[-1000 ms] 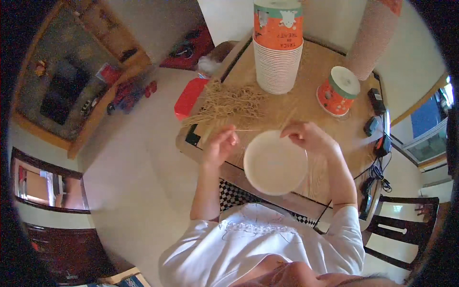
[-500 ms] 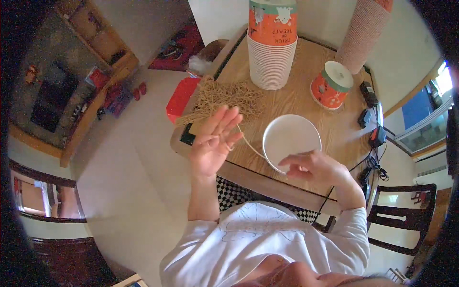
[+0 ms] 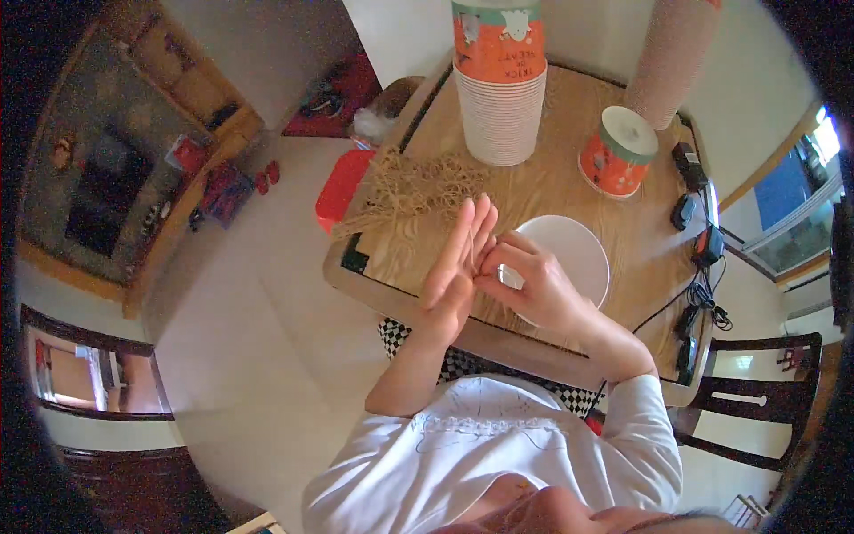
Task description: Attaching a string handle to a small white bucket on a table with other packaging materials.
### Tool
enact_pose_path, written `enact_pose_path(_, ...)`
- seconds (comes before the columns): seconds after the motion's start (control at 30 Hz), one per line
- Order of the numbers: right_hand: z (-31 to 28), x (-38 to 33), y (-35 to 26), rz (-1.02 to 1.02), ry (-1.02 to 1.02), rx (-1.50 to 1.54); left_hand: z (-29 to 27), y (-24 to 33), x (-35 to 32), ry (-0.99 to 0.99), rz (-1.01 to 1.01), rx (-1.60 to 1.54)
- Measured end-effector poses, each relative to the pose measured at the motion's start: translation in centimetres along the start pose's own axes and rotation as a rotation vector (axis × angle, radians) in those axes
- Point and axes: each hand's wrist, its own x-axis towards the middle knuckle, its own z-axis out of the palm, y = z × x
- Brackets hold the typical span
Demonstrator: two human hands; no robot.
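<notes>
My left hand [image 3: 455,271] is raised over the table's near edge with its fingers stretched out and palm turned to the right. Against that palm, my right hand [image 3: 543,280] pinches with thumb and forefinger; whatever is between the fingertips is too small to make out. Just behind my right wrist stands a white paper bucket [image 3: 583,249], its open mouth facing up and partly covered by the hand. A loose heap of tan paper cords [image 3: 414,187] lies beyond my left hand.
A tall stack of paper buckets [image 3: 501,116] rises at the back of the wooden table [image 3: 396,258]. An orange-and-green bucket [image 3: 616,160] stands upside down to its right, before another leaning stack [image 3: 672,62]. Black chargers [image 3: 685,214] with cables line the right edge. A red container [image 3: 341,191] sits left.
Both hands have come together: the left moved right and turned its palm sideways, the right moved left to meet it. The cord strand seen running from the left hand to the bucket no longer shows.
</notes>
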Motion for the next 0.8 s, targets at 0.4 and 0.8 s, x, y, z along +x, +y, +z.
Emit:
enact_pose_path(0.4,-7.6,-3.1,0.4,0.089,-0.006,-0.208,-1.4,-2.9,-3.5,-0.404,-0.175,1.335)
enact_pose_path(0.8,-7.5,-3.8,1.7,0.006,-0.063,-0.45,-3.8,1.2,-3.2,-0.165,-0.115,1.439)
